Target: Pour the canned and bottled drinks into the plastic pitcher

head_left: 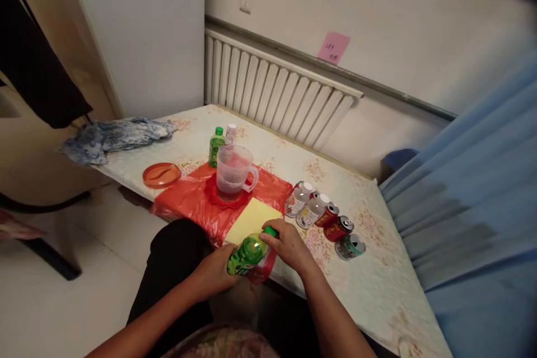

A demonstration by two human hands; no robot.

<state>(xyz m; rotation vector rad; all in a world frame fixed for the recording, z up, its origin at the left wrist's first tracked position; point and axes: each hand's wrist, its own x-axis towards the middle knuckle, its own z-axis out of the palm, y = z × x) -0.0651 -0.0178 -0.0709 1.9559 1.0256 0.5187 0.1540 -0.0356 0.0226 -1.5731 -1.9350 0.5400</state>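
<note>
At the left end of a floral-covered table, a crumpled blue-and-white patterned cloth, partly over the edge. Right of it, near the edge, a round orange plastic lid, flat. Then a wrinkled red plastic sheet, spread across the left-middle. At its far edge, upright, a green plastic bottle with a green cap; just right and behind, a small clear bottle with a white cap. On the sheet, a red scalloped dish under a translucent plastic pitcher, handle to the right.

Nearer, at the table's near edge, the left hand wrapped around the lower body of a leaf-patterned green plastic bottle, tilted, top toward far right. Beyond it, flat on the sheet, a rectangular yellow piece. Right hand gripping the bottle's green screw cap between thumb and fingers; whether turning, cannot tell.

Farther right, in rows, two clear white-capped bottles, red metal cans and a green metal can. Far right, a hanging blue curtain.
</note>
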